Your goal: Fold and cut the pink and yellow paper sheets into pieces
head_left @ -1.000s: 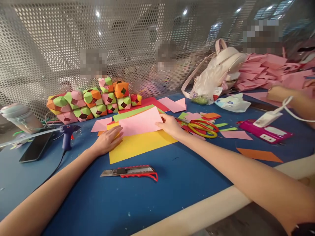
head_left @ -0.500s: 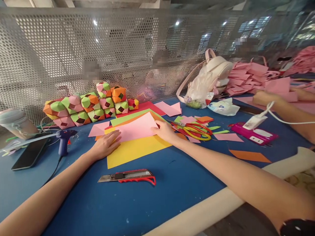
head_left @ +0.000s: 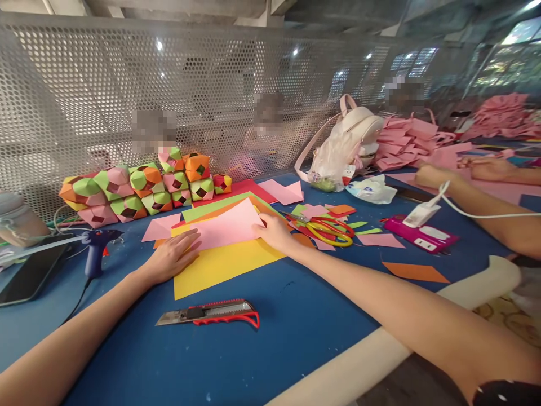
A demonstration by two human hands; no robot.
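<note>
A pink sheet of paper (head_left: 228,226) lies over a larger yellow sheet (head_left: 224,266), with orange and green sheets (head_left: 198,212) beneath and behind. My right hand (head_left: 274,231) pinches the pink sheet's right edge, lifting that end slightly. On its left end rests my left hand (head_left: 175,256), fingers stretched flat over the paper. In front of the sheets lies a red-handled utility knife (head_left: 211,313), its blade pointing left. Scissors with red and yellow handles (head_left: 329,230) lie among paper scraps to the right of my right hand.
Folded paper balls (head_left: 146,183) stand stacked before a perforated metal screen (head_left: 220,84). At left are a blue glue gun (head_left: 95,251), a phone (head_left: 34,270) and a cup (head_left: 21,220). A purple power strip (head_left: 418,234), a backpack (head_left: 355,135) and another person's arm (head_left: 473,206) are at right.
The camera view has shifted a little, so everything on the table appears further left and slightly lower. Both my hands keep their places on the pink sheet. Another person's hand shows more at far right.
</note>
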